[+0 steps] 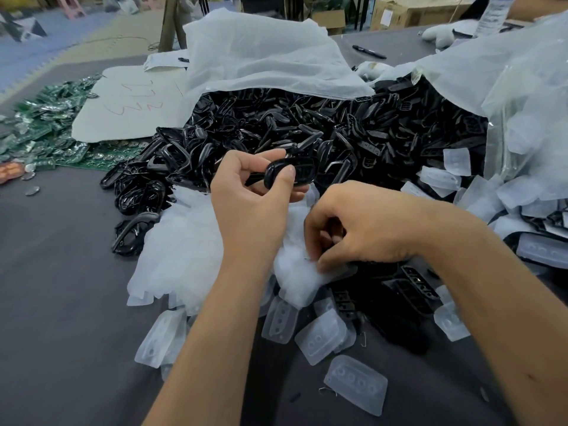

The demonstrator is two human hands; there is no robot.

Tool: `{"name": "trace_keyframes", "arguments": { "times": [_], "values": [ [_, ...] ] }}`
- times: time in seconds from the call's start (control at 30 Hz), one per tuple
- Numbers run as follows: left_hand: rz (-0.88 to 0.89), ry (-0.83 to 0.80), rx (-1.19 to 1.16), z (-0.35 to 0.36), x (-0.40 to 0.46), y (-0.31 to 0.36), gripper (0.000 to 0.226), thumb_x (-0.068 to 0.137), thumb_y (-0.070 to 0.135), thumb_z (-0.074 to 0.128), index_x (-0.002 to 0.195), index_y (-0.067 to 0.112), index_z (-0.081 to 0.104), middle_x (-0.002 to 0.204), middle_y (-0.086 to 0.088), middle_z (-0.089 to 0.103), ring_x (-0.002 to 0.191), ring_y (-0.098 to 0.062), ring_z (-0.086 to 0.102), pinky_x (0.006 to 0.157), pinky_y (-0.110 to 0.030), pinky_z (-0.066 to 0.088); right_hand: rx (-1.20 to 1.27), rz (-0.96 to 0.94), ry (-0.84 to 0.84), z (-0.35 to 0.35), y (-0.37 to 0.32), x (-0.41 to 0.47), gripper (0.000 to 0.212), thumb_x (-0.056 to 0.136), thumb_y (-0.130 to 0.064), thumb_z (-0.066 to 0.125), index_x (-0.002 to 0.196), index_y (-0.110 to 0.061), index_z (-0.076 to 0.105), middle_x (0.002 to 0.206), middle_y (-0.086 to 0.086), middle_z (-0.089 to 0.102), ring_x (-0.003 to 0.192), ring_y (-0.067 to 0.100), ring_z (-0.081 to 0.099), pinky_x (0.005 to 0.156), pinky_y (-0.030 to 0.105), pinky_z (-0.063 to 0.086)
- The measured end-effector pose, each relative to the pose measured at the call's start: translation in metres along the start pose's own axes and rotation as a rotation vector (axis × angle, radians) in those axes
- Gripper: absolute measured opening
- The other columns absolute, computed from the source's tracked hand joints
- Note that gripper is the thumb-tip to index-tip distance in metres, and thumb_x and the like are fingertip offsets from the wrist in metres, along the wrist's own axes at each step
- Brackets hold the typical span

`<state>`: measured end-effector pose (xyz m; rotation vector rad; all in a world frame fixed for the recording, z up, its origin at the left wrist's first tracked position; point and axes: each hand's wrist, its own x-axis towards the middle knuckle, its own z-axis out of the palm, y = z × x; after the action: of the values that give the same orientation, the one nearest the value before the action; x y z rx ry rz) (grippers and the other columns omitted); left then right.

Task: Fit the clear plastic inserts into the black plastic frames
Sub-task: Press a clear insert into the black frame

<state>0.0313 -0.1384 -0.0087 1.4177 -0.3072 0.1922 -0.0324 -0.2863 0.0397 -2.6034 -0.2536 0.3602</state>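
Leftmost, circuit boards [46,130] are heaped on the counter [61,287]. Nearer the middle, a black frame [290,173] is pinched between thumb and fingers of the left hand [255,192], raised before the spilled pile of frames [307,124]. Further right, the right hand [353,232] is curled into the clear inserts [295,272], though whether one is grasped cannot be told. Two stuck inserts could be lifted together, or one seated backwards, since the clear pieces blur together.

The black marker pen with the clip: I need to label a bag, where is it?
In the head view the black marker pen lies far back on the grey table, right of centre, just beyond the white plastic bag of black plastic frames.
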Motion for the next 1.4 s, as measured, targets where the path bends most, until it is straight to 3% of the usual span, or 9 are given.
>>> {"name": "trace_keyframes", "arguments": {
  "times": [0.13,0.3,0.4,0.53,0.7,0.8,0.87,1.1,1.4],
  "values": [
    [-0.014,0.002,0.008,0.0,0.0,-0.001,0.025,0.09,-0.004,0.074,0.091,0.008,0.052,0.108,-0.004,0.077,0.063,-0.029,0.076,0.062,-0.034,0.062,0.203,-0.063,0.001,-0.013,0.01,-0.007,0.014,0.083,-0.023,0.087,0.083,-0.028,0.075,0.079,-0.008,0.073,0.071,0.006,0.068,0.069,0.024,0.055],
    [-0.004,0.005,0.047,-0.001,-0.001,0.0,0.025,0.089,-0.002,0.076,0.09,0.011,0.055,0.106,-0.003,0.078,0.066,-0.018,0.075,0.065,-0.035,0.063,0.511,-0.066,0.039,-0.021,0.024,-0.017,0.019,0.092,-0.011,0.078,0.105,-0.021,0.069,0.073,0.004,0.068,0.053,0.015,0.054,0.05,0.02,0.043],
    [-0.003,0.002,0.058,0.0,-0.002,-0.001,0.024,0.089,-0.002,0.077,0.091,0.01,0.056,0.106,-0.004,0.077,0.072,-0.016,0.075,0.067,-0.037,0.064,0.729,-0.132,0.14,-0.023,0.03,-0.017,0.01,0.095,-0.003,0.069,0.101,-0.011,0.071,0.067,0.004,0.057,0.048,0.013,0.045,0.043,0.018,0.036],
    [-0.011,-0.012,0.042,0.0,-0.002,0.0,0.018,0.09,-0.005,0.075,0.099,0.0,0.061,0.106,-0.009,0.076,0.077,-0.015,0.077,0.069,-0.036,0.065,0.924,-0.186,0.323,-0.02,0.035,-0.014,0.018,0.098,0.0,0.061,0.101,-0.005,0.078,0.07,0.003,0.063,0.061,0.015,0.058,0.047,0.019,0.041],
    [0.009,-0.018,0.076,0.001,-0.003,0.001,0.015,0.09,-0.006,0.074,0.098,0.0,0.064,0.102,-0.008,0.075,0.077,-0.012,0.077,0.071,-0.039,0.066,0.807,-0.219,0.448,-0.014,0.038,-0.011,0.038,0.087,0.013,0.072,0.114,-0.013,0.078,0.102,0.013,0.077,0.09,0.02,0.07,0.071,0.025,0.057],
    [0.015,-0.044,0.086,0.001,-0.003,0.002,0.014,0.09,-0.006,0.073,0.098,0.003,0.066,0.102,-0.007,0.075,0.073,-0.015,0.077,0.072,-0.046,0.066,0.856,-0.186,0.605,-0.013,0.036,-0.007,0.01,0.083,-0.017,0.083,0.092,-0.019,0.08,0.087,0.005,0.074,0.078,0.019,0.065,0.058,0.025,0.053],
    [0.019,-0.054,0.094,0.001,-0.004,0.002,0.014,0.091,-0.005,0.073,0.098,0.005,0.068,0.101,-0.007,0.075,0.071,-0.015,0.077,0.071,-0.048,0.066,0.881,-0.116,0.675,-0.013,0.037,-0.005,0.011,0.084,-0.03,0.081,0.079,-0.021,0.077,0.081,0.006,0.069,0.076,0.019,0.06,0.052,0.023,0.047],
    [-0.005,-0.068,0.084,0.001,-0.003,-0.001,0.015,0.09,-0.006,0.071,0.095,0.007,0.07,0.096,-0.009,0.074,0.068,-0.025,0.078,0.067,-0.044,0.066,0.97,0.048,0.68,-0.01,0.043,-0.005,0.006,0.093,-0.009,0.076,0.088,-0.013,0.074,0.076,0.005,0.072,0.06,0.013,0.059,0.044,0.019,0.038],
    [-0.013,-0.077,0.041,0.002,-0.002,-0.002,0.014,0.09,-0.008,0.07,0.095,0.006,0.068,0.09,-0.005,0.072,0.065,-0.027,0.078,0.063,-0.033,0.064,0.984,0.097,0.682,-0.009,0.04,-0.002,0.008,0.094,-0.006,0.073,0.088,-0.011,0.072,0.087,0.008,0.079,0.072,0.017,0.072,0.047,0.02,0.045]
  ]
}}
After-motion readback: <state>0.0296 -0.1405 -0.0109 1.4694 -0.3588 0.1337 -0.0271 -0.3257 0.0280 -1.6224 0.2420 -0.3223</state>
